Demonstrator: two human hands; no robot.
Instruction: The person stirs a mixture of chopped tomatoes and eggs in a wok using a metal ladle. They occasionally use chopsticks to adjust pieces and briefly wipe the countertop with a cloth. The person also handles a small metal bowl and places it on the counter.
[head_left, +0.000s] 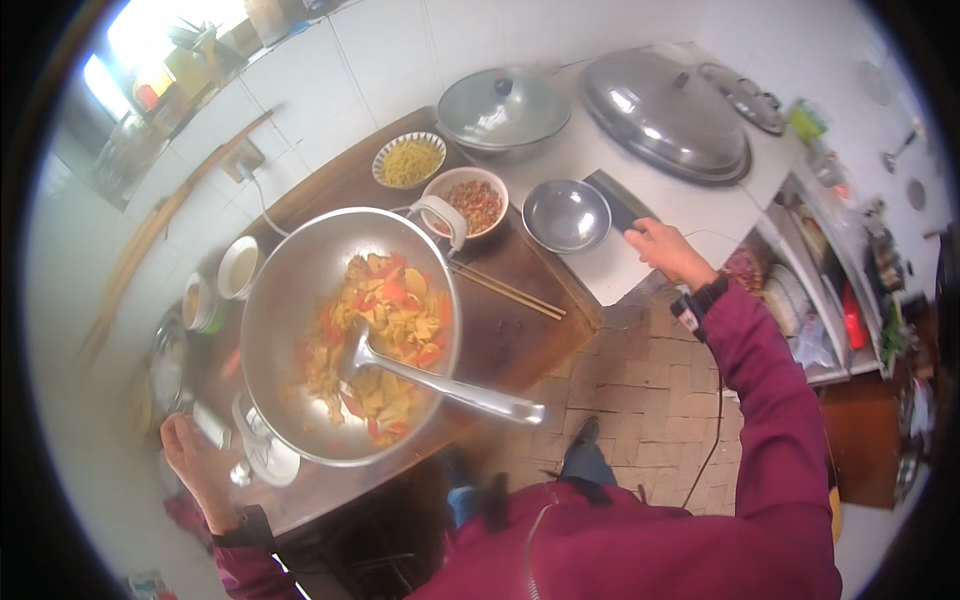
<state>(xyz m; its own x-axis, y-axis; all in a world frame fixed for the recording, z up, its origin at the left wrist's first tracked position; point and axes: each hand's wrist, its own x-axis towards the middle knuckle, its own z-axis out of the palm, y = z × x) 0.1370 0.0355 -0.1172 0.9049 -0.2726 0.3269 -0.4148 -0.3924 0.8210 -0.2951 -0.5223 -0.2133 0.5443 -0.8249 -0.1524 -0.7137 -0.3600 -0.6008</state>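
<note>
A steel wok (274, 337) holds sliced vegetables with red pieces (401, 300), and a metal spatula (457, 390) rests in it, handle over the rim. My left hand (191, 461) is beside small containers left of the wok, near a white ladle or spoon (274, 457); whether it touches anything is unclear. My right hand (667, 251) is right of an empty dark bowl (567, 216), fingers bent, close to the end of a dark flat object (619, 199); any contact is unclear. Behind the wok are a bowl of chopped red mix (474, 206) and a patterned bowl of yellow shreds (409, 163).
Wooden chopsticks (510, 289) lie right of the wok. A glass lid (504, 109) and a large domed metal lid (664, 112) stand at the back. Small bowls (240, 268) are at the left by the tiled wall. An open shelf (817, 300) is at the right.
</note>
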